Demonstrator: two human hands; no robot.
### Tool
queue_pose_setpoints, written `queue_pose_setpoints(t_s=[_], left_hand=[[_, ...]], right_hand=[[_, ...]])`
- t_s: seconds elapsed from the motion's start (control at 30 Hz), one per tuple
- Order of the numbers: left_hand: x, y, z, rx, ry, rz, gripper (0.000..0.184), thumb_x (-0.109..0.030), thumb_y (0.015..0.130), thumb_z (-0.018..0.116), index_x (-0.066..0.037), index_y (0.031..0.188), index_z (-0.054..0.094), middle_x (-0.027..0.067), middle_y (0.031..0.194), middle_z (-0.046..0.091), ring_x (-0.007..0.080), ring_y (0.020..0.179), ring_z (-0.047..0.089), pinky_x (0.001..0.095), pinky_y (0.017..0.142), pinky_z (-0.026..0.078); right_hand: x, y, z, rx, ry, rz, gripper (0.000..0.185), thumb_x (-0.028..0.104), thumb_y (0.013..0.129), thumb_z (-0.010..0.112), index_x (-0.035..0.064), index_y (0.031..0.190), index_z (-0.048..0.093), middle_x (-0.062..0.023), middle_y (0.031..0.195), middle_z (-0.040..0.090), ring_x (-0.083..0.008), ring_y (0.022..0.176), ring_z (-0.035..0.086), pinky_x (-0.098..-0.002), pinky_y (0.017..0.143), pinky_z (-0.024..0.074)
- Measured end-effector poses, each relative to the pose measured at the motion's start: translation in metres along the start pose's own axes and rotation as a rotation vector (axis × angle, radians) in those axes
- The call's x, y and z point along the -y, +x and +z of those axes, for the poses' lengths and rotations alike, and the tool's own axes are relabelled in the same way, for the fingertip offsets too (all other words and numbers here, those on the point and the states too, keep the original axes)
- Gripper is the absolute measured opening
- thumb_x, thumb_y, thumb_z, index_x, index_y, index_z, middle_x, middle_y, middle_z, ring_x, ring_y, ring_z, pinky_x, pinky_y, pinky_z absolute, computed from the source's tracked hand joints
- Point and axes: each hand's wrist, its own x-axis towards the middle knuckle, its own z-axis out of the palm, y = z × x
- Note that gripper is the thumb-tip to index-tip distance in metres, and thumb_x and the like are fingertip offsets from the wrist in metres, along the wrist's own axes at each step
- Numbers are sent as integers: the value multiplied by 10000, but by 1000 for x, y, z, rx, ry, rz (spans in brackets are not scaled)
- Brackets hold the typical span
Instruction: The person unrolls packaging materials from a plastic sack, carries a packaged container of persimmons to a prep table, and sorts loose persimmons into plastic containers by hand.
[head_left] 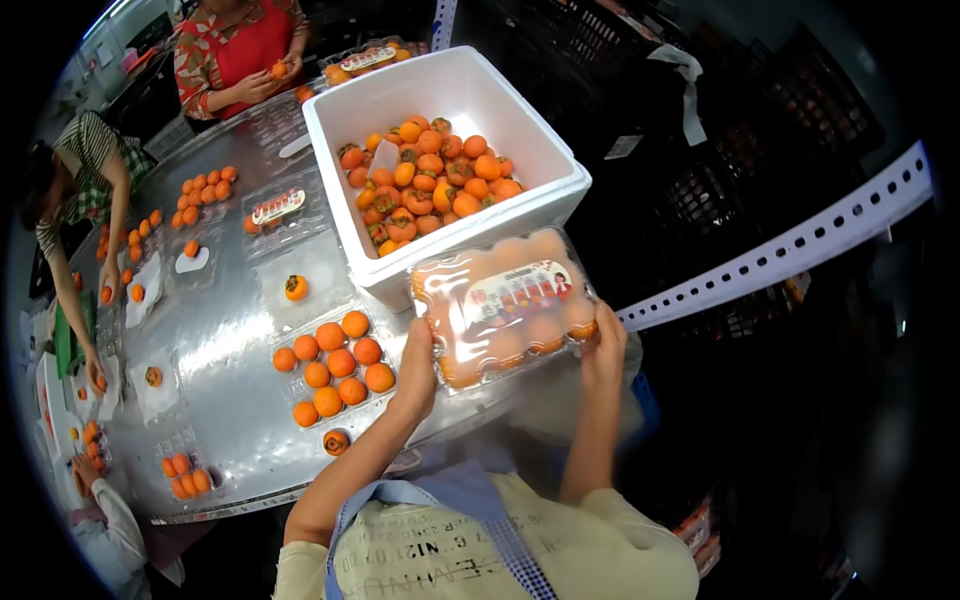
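Note:
A closed clear plastic box (505,345) of orange persimmons, with a printed label on its lid, is held up between both my hands. My left hand (418,365) grips its left edge, and my right hand (603,345) grips its right edge; some fingertips are hidden under the box. Just beyond it stands a white foam box (535,205) with many loose persimmons (430,165) inside. To the left, an open clear tray of persimmons (340,362) lies on the metal table (235,400). A single persimmon (336,442) sits below that tray.
A person in a red apron (240,50) holds a persimmon across the table. At the left, another person (85,165) reaches over fruit, and a grey sleeve (110,530) shows below. A perforated metal strip (790,240) and dark crates (700,190) stand at the right.

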Motion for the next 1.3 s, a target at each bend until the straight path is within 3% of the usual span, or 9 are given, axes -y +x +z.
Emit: queue_pose_setpoints(t_s=[0.1,0.2,0.3,0.4,0.73,0.9,1.0,1.13,1.3], left_hand=[[15,17,13,-55,89,177,443,-421,1006,316,-55,1182,494,67,1130,512,159,1024,483,308,894,401],[-17,9,18,-36,364,-72,389,-361,1007,335,-63,1194,501,88,1137,539,188,1033,514,334,840,442],[13,32,-22,81,689,180,386,-331,992,405,-55,1257,460,56,1081,537,128,869,560,241,651,517],[6,20,-26,60,733,-48,318,-277,983,434,-42,1189,490,40,1017,533,111,843,548,251,661,527],[-18,8,11,50,166,-110,361,-90,901,563,-9,1231,441,32,922,515,109,848,568,259,711,535],[17,20,-2,27,414,44,421,-36,864,599,32,1236,413,41,867,545,113,770,586,259,705,534],[19,21,-7,75,478,34,482,-69,851,630,37,1252,383,66,852,578,127,744,603,263,679,543],[14,18,-4,90,502,-35,532,-46,824,647,26,1254,342,99,836,610,153,736,631,282,601,558],[11,17,8,-8,292,-58,456,-9,812,640,13,1185,377,100,814,608,153,665,614,277,570,553]], right_hand=[[-6,6,15,-233,96,-103,320,194,936,540,-37,1158,541,-112,1084,577,-155,978,573,-270,808,483],[-37,19,2,-227,261,-80,335,205,928,554,-10,1182,516,-99,1123,548,-176,1028,544,-312,868,466],[-58,16,-4,-252,307,-38,311,194,930,547,1,1170,510,-90,1124,545,-190,1046,530,-331,902,445],[-65,-1,-5,-202,248,-68,316,177,936,530,-12,1183,478,-96,1143,531,-193,1071,515,-337,936,420],[-51,8,7,-268,-198,-90,546,222,957,503,-38,1384,285,-169,1354,395,-251,1230,402,-342,1027,332],[-60,1,-7,-188,-411,-197,549,211,958,501,-52,1385,277,-179,1357,397,-258,1238,399,-345,1040,314],[-65,-30,-2,-278,-349,-304,500,125,929,509,-63,1350,319,-183,1334,419,-265,1232,404,-352,1046,300],[-76,-58,-5,-352,-665,-566,370,-6,836,505,-49,1196,436,-164,1229,472,-266,1170,427,-397,1026,307],[-66,-55,10,-226,-655,-745,241,-15,831,519,-34,1069,489,-148,1131,494,-269,1096,448,-404,989,335]])
